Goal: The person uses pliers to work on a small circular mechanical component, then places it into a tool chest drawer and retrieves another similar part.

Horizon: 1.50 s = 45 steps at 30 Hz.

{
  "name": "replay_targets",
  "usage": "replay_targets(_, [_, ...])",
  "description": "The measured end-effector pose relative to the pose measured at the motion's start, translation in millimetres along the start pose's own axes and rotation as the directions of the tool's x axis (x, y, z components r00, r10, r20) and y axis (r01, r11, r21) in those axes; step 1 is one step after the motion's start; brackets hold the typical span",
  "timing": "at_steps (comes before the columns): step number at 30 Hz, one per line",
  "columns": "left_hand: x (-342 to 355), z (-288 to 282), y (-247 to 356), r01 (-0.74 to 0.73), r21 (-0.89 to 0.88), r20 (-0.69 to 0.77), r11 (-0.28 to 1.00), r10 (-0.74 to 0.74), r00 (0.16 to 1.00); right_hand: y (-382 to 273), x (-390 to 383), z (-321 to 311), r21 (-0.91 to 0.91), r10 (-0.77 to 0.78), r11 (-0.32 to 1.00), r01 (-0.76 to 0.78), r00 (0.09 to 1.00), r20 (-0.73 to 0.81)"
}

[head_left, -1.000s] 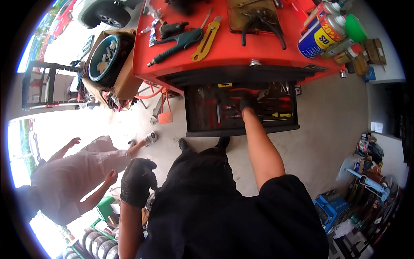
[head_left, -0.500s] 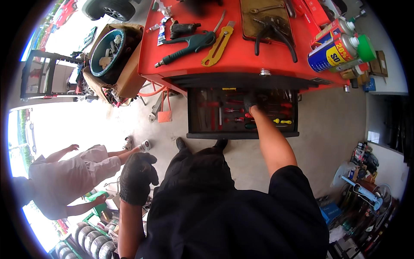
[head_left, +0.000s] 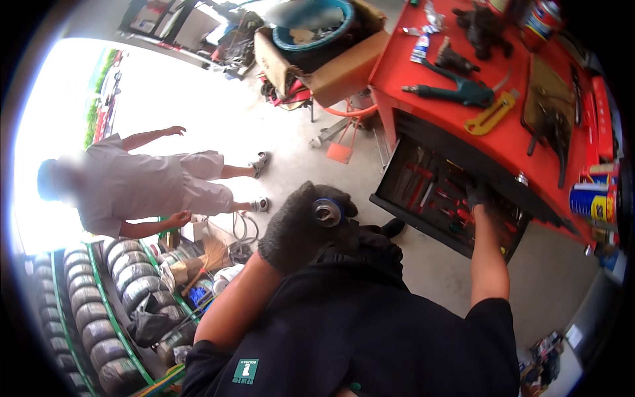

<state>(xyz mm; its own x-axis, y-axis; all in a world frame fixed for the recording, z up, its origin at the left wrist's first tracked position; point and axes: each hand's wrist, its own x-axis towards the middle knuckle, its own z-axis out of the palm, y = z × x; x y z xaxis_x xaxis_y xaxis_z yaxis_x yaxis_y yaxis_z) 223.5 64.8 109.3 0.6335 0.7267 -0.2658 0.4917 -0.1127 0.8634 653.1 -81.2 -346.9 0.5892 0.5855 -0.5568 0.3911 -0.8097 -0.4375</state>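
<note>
My left hand, in a dark knit glove, is raised before my body. Its fingers wrap round a short, round metal part with a hollow end and a bluish rim; its exact kind does not show. My right hand, gloved too, reaches down into an open black drawer of the red tool cabinet. Screwdrivers with red handles lie in the drawer beside that hand. Its dark fingers blend into the shadow, so whether they grip anything is hidden.
On the cabinet top lie a green air blow gun, a yellow utility knife and a tray with pliers. A blue spray can stands at the right. Left are a cardboard box, another person and tyre racks.
My left hand has come up in front of me, and the round metal part in it now shows. The view has swung left. My right hand is still in the drawer.
</note>
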Motion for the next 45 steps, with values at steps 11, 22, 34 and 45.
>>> replay_targets(11, [6.3,-9.2,0.0,0.247,-0.551,0.165,0.797,-0.187,0.969,-32.0,12.9,16.3,-0.35,-0.001,0.936,-0.032,0.995,-0.096])
replay_targets(22, [-23.8,-53.8,9.0,0.245,-0.75,0.234,0.615,-0.1,0.967,-76.1,-49.5,-9.1,0.52,-0.2,0.824,0.226,0.974,-0.106])
replay_targets(34, [-24.1,-110.1,21.1,-0.371,-0.322,0.29,0.871,0.464,0.837,-411.6,-407.6,-135.7,0.512,-0.768,0.405,0.758,0.586,-0.26])
replay_targets(45, [-32.2,-116.8,-3.4,-0.372,-0.404,0.21,0.836,0.481,0.851,-441.8,-433.1,-110.7,-0.056,-0.844,0.369,0.928,0.31,-0.437])
